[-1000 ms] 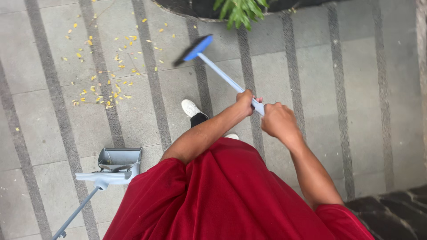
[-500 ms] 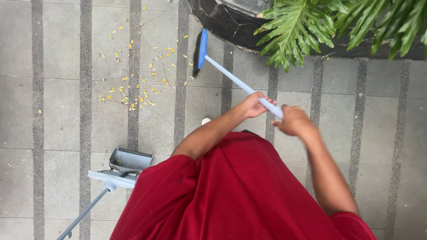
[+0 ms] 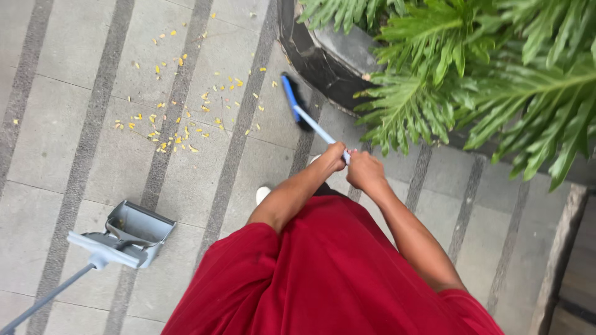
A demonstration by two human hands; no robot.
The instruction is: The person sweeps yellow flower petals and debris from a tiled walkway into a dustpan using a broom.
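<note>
Grey paving [image 3: 56, 136] with darker stripes fills the view, a dark planter [image 3: 323, 62] and its ferns [image 3: 496, 80] now crowding the upper right where a second ago only a leaf tip showed; the dustpan [image 3: 127, 232] stands at lower left as before; the broom [image 3: 298, 105] has swung from open paving to the planter's foot, right of the yellow petals [image 3: 177, 124]; left hand [image 3: 334, 156] and right hand [image 3: 365, 170] both clench its handle, nearly touching.
</note>
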